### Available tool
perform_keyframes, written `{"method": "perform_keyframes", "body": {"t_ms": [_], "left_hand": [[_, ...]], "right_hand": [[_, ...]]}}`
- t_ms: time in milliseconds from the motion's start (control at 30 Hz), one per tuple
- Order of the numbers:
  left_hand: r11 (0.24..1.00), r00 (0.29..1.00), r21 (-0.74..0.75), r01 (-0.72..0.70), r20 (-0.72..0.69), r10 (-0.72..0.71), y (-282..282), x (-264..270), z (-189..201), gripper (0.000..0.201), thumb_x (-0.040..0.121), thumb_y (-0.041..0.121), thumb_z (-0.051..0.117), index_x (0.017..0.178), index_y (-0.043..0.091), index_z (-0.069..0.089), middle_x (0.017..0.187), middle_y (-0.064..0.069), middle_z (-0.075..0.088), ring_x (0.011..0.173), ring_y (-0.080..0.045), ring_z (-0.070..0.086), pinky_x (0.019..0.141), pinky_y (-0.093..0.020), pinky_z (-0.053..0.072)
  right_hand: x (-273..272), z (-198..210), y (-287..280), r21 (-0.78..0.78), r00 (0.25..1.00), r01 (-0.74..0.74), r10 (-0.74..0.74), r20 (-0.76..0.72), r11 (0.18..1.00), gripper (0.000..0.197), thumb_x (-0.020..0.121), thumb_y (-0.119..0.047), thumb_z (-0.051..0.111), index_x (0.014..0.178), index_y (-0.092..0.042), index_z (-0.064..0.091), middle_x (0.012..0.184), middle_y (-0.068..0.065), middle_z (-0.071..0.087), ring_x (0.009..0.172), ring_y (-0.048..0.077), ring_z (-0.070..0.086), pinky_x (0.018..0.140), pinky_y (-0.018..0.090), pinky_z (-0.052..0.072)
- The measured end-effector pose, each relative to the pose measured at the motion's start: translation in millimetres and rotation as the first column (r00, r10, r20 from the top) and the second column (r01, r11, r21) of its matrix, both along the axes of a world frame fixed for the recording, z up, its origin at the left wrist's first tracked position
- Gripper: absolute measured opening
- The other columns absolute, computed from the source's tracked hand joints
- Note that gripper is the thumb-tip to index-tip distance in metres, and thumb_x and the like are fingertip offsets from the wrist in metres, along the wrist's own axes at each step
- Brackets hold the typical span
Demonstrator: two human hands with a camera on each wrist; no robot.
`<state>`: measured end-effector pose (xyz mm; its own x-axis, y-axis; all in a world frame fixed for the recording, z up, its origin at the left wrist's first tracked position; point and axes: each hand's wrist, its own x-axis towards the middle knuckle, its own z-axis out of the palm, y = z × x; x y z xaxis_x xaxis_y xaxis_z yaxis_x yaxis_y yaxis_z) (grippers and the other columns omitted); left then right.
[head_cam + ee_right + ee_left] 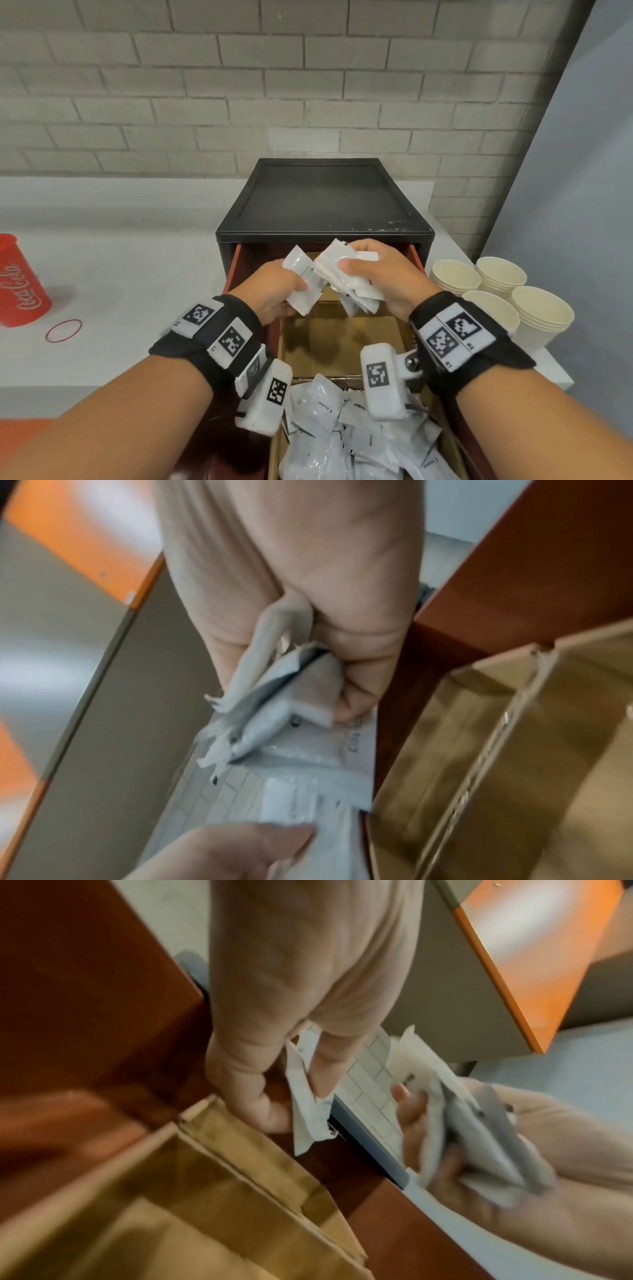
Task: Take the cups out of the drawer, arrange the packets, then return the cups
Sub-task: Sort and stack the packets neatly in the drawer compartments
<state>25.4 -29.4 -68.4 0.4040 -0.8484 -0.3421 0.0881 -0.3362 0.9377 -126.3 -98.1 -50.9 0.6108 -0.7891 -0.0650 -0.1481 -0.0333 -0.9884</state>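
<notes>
The white surface (144,260) carries a black cabinet (322,198), its drawer (346,342) pulled out toward the person. The cups (500,291) stand stacked right of the cabinet, so it looks like the packet-arranging step. Loose packets (356,435) fill the drawer's near box. Just before the cabinet front, the right hand (383,274) clutches a bundle (346,274) and the left hand (274,291) pinches a few more with curled fingers (263,1112). Next, I'd say, squaring them and setting them into the bare middle box.
</notes>
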Motion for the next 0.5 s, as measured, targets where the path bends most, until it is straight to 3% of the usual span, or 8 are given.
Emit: {"method": "perform_keyframes", "body": {"t_ms": [100, 200, 300, 400, 467, 500], "left_hand": [[0.998, 0.970, -0.045, 0.032, -0.239, -0.042, -2, -17, -4, 0.023, 0.093, 0.001, 0.049, 0.109, 0.011, 0.061, 0.110, -0.015, 0.065, 0.098, -0.030, 0.061, 0.086, -0.046, 0.052], [0.994, 0.902, -0.103, 0.030, -0.426, -0.072, -4, -26, -6, 0.027, 0.100, 0.014, 0.038, 0.112, 0.012, 0.062, 0.110, -0.018, 0.067, 0.100, -0.033, 0.064, 0.088, -0.049, 0.052], [0.986, 0.792, -0.166, 0.024, -0.599, -0.121, 0, -26, -5, 0.032, 0.100, 0.021, 0.031, 0.111, 0.012, 0.060, 0.114, -0.018, 0.063, 0.105, -0.032, 0.059, 0.092, -0.048, 0.047], [0.969, 0.719, -0.237, 0.067, -0.662, -0.211, 1, -20, -8, 0.055, 0.096, 0.049, 0.028, 0.124, 0.012, 0.057, 0.124, -0.017, 0.058, 0.111, -0.032, 0.054, 0.092, -0.047, 0.045], [0.965, 0.707, -0.249, 0.078, -0.669, -0.229, 0, -17, -10, 0.066, 0.091, 0.063, 0.031, 0.125, 0.013, 0.058, 0.123, -0.018, 0.061, 0.114, -0.033, 0.055, 0.092, -0.047, 0.046], [0.966, 0.727, -0.250, 0.072, -0.649, -0.223, 1, -18, -10, 0.060, 0.090, 0.060, 0.036, 0.123, 0.014, 0.058, 0.120, -0.017, 0.063, 0.114, -0.032, 0.056, 0.091, -0.047, 0.046]], "right_hand": [[9, -7, 3, 0.217, 0.973, -0.045, -0.006, 0.230, 0.975, 0.021, 0.090, -0.004, 0.056, 0.110, -0.008, 0.053, 0.103, 0.016, 0.063, 0.088, 0.025, 0.062, 0.073, 0.036, 0.054], [20, -18, 5, 0.258, 0.966, 0.034, -0.098, 0.241, 0.966, 0.029, 0.091, -0.009, 0.056, 0.119, -0.010, 0.052, 0.107, 0.010, 0.064, 0.094, 0.023, 0.064, 0.079, 0.035, 0.055], [29, -25, 5, 0.136, 0.972, 0.172, -0.190, 0.135, 0.976, 0.033, 0.090, -0.017, 0.059, 0.122, -0.016, 0.052, 0.116, 0.008, 0.061, 0.105, 0.024, 0.061, 0.087, 0.038, 0.055], [35, -29, 5, 0.010, 0.973, 0.209, -0.209, 0.102, 0.978, 0.024, 0.089, -0.019, 0.059, 0.113, -0.020, 0.054, 0.112, 0.004, 0.061, 0.099, 0.020, 0.060, 0.083, 0.034, 0.055], [37, -31, 5, -0.067, 0.978, 0.205, -0.201, 0.057, 0.976, 0.022, 0.087, -0.022, 0.061, 0.108, -0.024, 0.055, 0.111, 0.003, 0.060, 0.098, 0.018, 0.060, 0.082, 0.033, 0.055], [39, -34, 5, -0.125, 0.978, 0.209, -0.209, 0.016, 0.970, 0.021, 0.086, -0.025, 0.063, 0.105, -0.027, 0.055, 0.114, 0.003, 0.057, 0.100, 0.019, 0.058, 0.083, 0.033, 0.055]]}}
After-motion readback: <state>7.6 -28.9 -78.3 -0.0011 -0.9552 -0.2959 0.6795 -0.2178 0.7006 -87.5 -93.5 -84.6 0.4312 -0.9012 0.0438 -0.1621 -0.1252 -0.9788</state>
